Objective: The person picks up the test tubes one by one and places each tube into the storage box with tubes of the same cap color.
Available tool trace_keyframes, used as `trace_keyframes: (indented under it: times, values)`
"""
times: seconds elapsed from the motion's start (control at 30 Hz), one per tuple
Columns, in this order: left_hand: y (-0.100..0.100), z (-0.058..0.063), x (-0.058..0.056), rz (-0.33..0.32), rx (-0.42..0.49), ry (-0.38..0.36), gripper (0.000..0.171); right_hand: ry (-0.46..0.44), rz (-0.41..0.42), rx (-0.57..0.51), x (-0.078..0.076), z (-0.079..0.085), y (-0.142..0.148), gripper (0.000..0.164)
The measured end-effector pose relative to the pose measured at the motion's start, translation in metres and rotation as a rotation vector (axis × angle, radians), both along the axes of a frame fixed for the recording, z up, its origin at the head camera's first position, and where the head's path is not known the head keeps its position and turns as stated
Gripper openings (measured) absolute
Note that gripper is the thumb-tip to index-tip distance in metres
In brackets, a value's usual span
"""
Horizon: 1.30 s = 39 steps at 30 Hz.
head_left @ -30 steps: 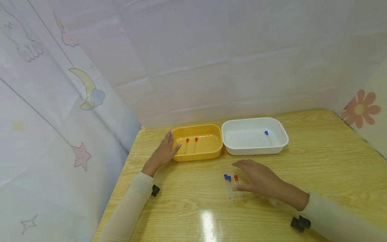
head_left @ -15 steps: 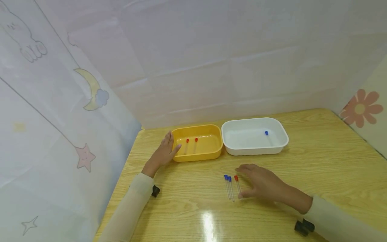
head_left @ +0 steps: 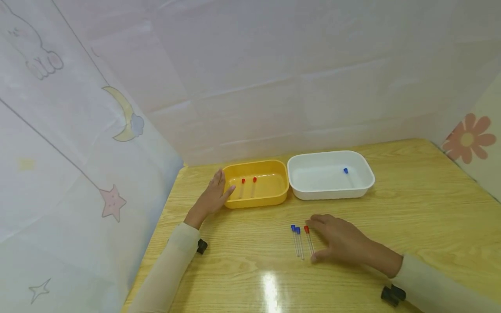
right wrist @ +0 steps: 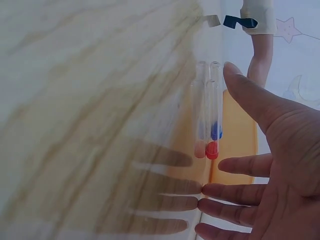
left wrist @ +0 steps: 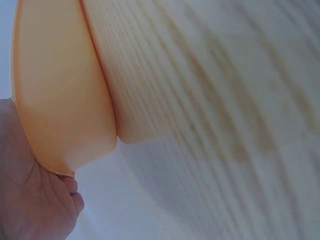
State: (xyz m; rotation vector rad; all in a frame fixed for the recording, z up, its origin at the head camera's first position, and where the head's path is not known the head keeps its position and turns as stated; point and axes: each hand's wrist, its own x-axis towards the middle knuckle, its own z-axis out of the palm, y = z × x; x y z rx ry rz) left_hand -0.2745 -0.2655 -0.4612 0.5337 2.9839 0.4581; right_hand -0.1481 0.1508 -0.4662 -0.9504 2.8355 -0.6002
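On the wooden table lie two clear tubes with blue caps (head_left: 298, 231) and, just right of them, a clear tube with a red cap (head_left: 307, 229). My right hand (head_left: 344, 241) is low beside the red-capped tube, its thumb near the bottom end and its fingertips near the cap. In the right wrist view those fingers (right wrist: 235, 194) are extended and spread, with a gap to the tubes. My left hand (head_left: 211, 195) rests against the left end of the yellow tray (head_left: 256, 202), fingers straight, thumb over the rim. The left wrist view shows its palm (left wrist: 35, 200) against the tray's wall.
Two red-capped tubes (head_left: 243, 181) lie inside the yellow tray. Right beside it stands a white tray (head_left: 332, 194) with one blue-capped tube (head_left: 346, 171) in it. A pale sheet (head_left: 242, 87) hangs behind the table (head_left: 235, 269), and a printed one along the left.
My right hand has shifted a little right and toward me, its thumb now at the lower end of the red-capped tube. My left hand and both trays stay put.
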Motion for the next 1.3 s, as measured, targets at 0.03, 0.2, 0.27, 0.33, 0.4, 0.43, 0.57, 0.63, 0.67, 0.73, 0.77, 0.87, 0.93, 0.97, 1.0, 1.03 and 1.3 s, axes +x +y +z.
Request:
trace_keyframes:
  times: [0.03, 0.2, 0.27, 0.33, 0.4, 0.43, 0.57, 0.63, 0.67, 0.73, 0.77, 0.87, 0.93, 0.97, 1.0, 1.03, 1.3]
  values:
    - [-0.0002, 0.0, -0.0001, -0.001, -0.001, 0.003, 0.087, 0.005, 0.004, 0.005, 0.0, -0.0004, -0.0004, 0.102]
    - [-0.0001, 0.0005, 0.0005, -0.01, 0.004, 0.018, 0.09, 0.013, 0.008, 0.015, -0.0005, -0.0011, -0.0019, 0.103]
    - [0.0001, 0.0011, 0.0011, -0.01, 0.007, 0.018, 0.091, 0.01, 0.007, 0.02, -0.0008, -0.0007, -0.0019, 0.103]
    - [0.0001, 0.0016, 0.0018, -0.005, 0.014, 0.012, 0.091, 0.005, 0.0, 0.027, -0.0009, -0.0003, -0.0017, 0.103]
    - [0.0003, 0.0013, 0.002, -0.005, 0.019, 0.01, 0.091, 0.008, 0.002, 0.034, -0.0008, -0.0003, -0.0018, 0.103]
    - [0.0003, 0.0008, 0.0019, -0.006, 0.02, 0.01, 0.09, 0.008, 0.002, 0.035, -0.0006, -0.0004, -0.0017, 0.102]
    - [-0.0001, -0.0019, 0.001, -0.007, 0.009, 0.005, 0.088, 0.01, 0.007, 0.039, 0.0001, -0.0011, -0.0018, 0.101]
    - [-0.0006, -0.0032, 0.0002, -0.012, 0.003, 0.006, 0.087, 0.008, 0.01, 0.041, 0.0004, -0.0014, -0.0022, 0.101]
    - [-0.0007, -0.0028, 0.0004, -0.014, 0.006, 0.008, 0.087, 0.01, 0.011, 0.045, 0.0006, -0.0014, -0.0024, 0.101]
    - [-0.0006, -0.0018, 0.0006, -0.018, 0.014, 0.018, 0.086, 0.014, 0.014, 0.048, 0.0008, -0.0012, -0.0029, 0.1]
    - [-0.0005, -0.001, 0.0008, -0.018, 0.016, 0.024, 0.086, 0.018, 0.015, 0.049, 0.001, -0.0011, -0.0031, 0.1]
    - [0.0, 0.0013, 0.0013, -0.018, 0.015, 0.035, 0.086, 0.021, 0.013, 0.05, 0.0011, -0.0004, -0.0033, 0.1]
    - [-0.0001, 0.0016, 0.0012, -0.017, 0.005, 0.031, 0.086, 0.022, 0.018, 0.047, 0.001, 0.0, -0.0032, 0.1]
    - [-0.0001, 0.0016, 0.0015, -0.016, 0.0, 0.027, 0.087, 0.023, 0.021, 0.046, 0.0011, 0.0001, -0.0031, 0.099]
    - [-0.0001, 0.0016, 0.0017, -0.014, -0.002, 0.022, 0.087, 0.022, 0.023, 0.045, 0.0011, 0.0, -0.0032, 0.099]
    - [-0.0001, 0.0013, 0.0017, -0.013, -0.002, 0.018, 0.087, 0.023, 0.026, 0.044, 0.001, -0.0004, -0.0031, 0.098]
    - [-0.0016, -0.0019, -0.0014, -0.006, -0.01, 0.005, 0.088, 0.049, 0.033, 0.042, 0.0012, -0.0018, -0.0026, 0.094]
